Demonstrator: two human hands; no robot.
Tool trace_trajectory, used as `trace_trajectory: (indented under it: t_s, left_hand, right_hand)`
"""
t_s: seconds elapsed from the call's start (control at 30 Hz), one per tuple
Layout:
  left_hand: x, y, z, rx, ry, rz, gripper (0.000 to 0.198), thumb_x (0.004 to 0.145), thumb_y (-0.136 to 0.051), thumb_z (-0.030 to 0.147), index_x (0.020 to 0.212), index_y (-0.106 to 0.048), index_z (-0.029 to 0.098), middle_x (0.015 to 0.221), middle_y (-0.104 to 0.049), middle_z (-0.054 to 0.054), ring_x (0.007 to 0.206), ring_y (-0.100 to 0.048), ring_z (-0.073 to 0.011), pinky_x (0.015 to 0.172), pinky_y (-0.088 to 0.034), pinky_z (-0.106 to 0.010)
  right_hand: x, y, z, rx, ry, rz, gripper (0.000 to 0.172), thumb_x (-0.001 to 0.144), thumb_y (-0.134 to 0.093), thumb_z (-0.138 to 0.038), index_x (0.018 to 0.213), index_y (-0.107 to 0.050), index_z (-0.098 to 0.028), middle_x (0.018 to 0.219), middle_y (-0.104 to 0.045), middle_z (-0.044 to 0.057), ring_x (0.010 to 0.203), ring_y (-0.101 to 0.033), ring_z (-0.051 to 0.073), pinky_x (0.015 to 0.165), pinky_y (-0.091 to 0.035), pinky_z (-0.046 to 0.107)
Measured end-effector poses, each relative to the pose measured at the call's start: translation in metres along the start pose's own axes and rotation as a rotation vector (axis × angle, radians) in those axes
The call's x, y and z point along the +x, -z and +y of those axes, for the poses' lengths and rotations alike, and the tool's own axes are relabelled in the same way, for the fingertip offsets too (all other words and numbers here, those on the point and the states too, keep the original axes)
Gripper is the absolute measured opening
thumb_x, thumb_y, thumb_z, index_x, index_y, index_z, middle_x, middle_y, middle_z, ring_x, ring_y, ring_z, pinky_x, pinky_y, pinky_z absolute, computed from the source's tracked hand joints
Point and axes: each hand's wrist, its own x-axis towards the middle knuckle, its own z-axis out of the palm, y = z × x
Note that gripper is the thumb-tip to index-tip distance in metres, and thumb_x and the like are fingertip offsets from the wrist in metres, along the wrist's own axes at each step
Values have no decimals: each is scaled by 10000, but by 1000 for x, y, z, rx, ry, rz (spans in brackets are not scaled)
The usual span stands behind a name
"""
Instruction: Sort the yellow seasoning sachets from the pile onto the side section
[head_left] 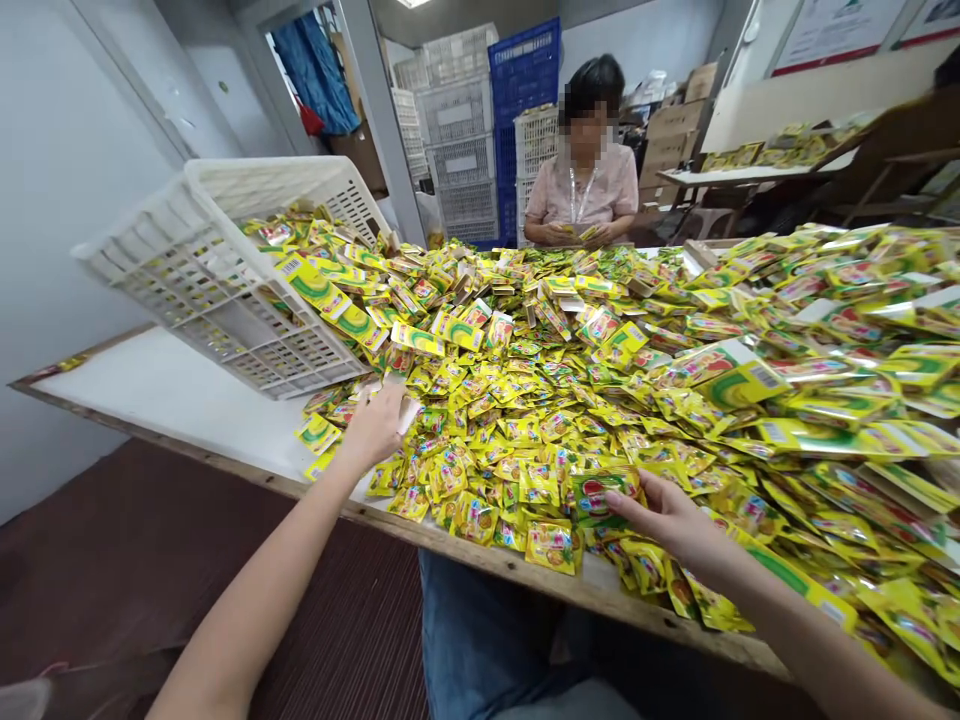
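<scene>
My left hand (377, 425) reaches to the pile in front of the tipped crate, its fingers closed on a small carton (408, 414) whose pale side shows. Between the thumb and fingers of my right hand (666, 512) is a green and yellow packet (598, 496), held low over the heap near the table's front edge. Small yellow sachets (517, 420) lie heaped between both hands. Flat yellow and green cartons (739, 375) are piled to the right, and more cartons (322, 290) spill from the white plastic crate (247, 335), which lies on its side at the left.
The white table (172, 390) has a wooden edge in front of my legs. Across it sits a person (585, 185) with packets in their hands. Stacked white crates (459, 130) and blue crates (525, 90) stand behind, with another table (750, 178) at the back right.
</scene>
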Motion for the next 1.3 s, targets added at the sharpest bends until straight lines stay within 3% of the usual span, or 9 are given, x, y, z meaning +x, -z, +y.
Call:
trace_trajectory:
  t_s: [0.17,0.3,0.4,0.5,0.7,0.87,1.07,1.2,1.3]
  left_hand:
    - [-9,-8,49,-129,-149,-59,506,748,-605,446,1163,-491,180,1119,-616,-95,1069,-563,-249,1076,-279,-441]
    - [-8,-16,45,-177,-169,-109,553,604,-733,435,1076,-542,218,1145,-613,-83,1092,-557,-279,968,-392,-425]
    - [-10,-9,41,-185,-122,-69,444,653,-693,421,1005,-536,200,1044,-636,-81,998,-593,-264,884,-433,-380]
    - [-21,3,65,-195,-29,51,432,720,-609,450,1033,-500,172,946,-640,-100,893,-615,-272,785,-453,-371]
    - [-42,19,153,-308,108,429,404,698,-588,546,905,-503,209,793,-639,-68,744,-627,-256,638,-441,-330]
    - [-48,18,187,-408,272,527,364,680,-632,514,846,-481,227,713,-620,-47,679,-615,-258,595,-429,-338]
    - [-55,6,203,-488,176,697,296,758,-596,449,898,-509,204,767,-610,-75,697,-556,-246,638,-431,-348]
    - [-57,4,210,-503,144,710,354,796,-564,494,954,-515,181,814,-606,-94,736,-540,-252,680,-431,-362]
    - [-59,8,214,-536,184,685,395,788,-562,539,964,-512,189,815,-599,-88,728,-548,-250,667,-435,-363]
  right_hand:
    - [-4,4,-3,45,27,14,469,635,-714,-592,848,-664,-177,861,-726,68,833,-667,247,757,-529,350]
    - [-9,7,-2,68,35,52,488,582,-736,-609,817,-657,-189,863,-730,70,828,-671,254,731,-535,353]
    - [-11,10,-2,52,47,107,491,555,-743,-621,754,-635,-186,784,-722,69,751,-668,238,676,-533,335]
    - [-14,1,-11,30,179,271,455,610,-721,-600,791,-623,-193,735,-693,52,680,-640,202,622,-515,304]
    - [-15,-40,-40,-18,591,532,287,738,-697,-410,928,-580,-229,763,-625,24,658,-590,165,613,-489,280]
    - [-17,-35,-47,-275,611,369,191,751,-677,-342,883,-636,-211,761,-602,26,619,-530,143,574,-449,259]
    - [-11,-16,-43,-232,388,150,247,686,-722,-414,744,-662,-181,589,-533,-21,525,-457,115,473,-380,231]
    - [-10,-21,-35,-179,386,255,384,622,-779,-412,915,-662,-194,658,-602,-9,600,-540,148,554,-445,258]
    - [-13,-28,-31,-180,503,403,343,640,-778,-405,898,-657,-213,730,-643,21,652,-571,173,613,-473,296]
